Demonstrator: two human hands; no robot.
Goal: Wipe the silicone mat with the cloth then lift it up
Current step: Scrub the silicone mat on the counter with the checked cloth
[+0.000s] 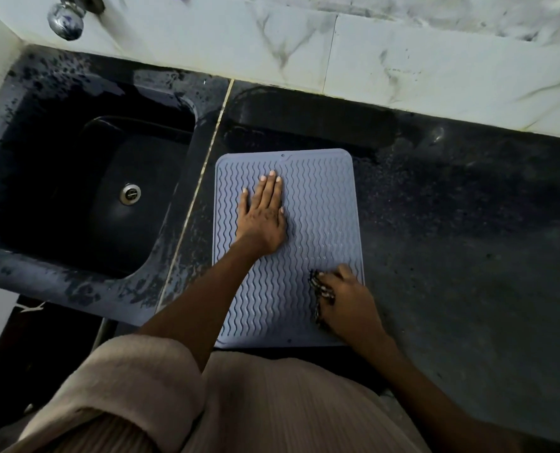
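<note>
A grey-blue silicone mat [324, 230] with wavy ridges lies flat on the dark counter, just right of the sink. My left hand [263, 214] presses flat on the mat's upper left part, fingers straight and pointing away from me. My right hand [349, 300] rests on the mat's lower right corner and grips a small dark patterned cloth [319, 291]. The cloth is bunched under my fingers and touches the mat; most of it is hidden by the hand.
A deep black sink [86, 191] with a metal drain [130, 193] lies to the left. A chrome tap [65, 19] sits at the top left. White marble wall tiles [403, 60] run behind the dark speckled counter [468, 240], which is wet behind the mat.
</note>
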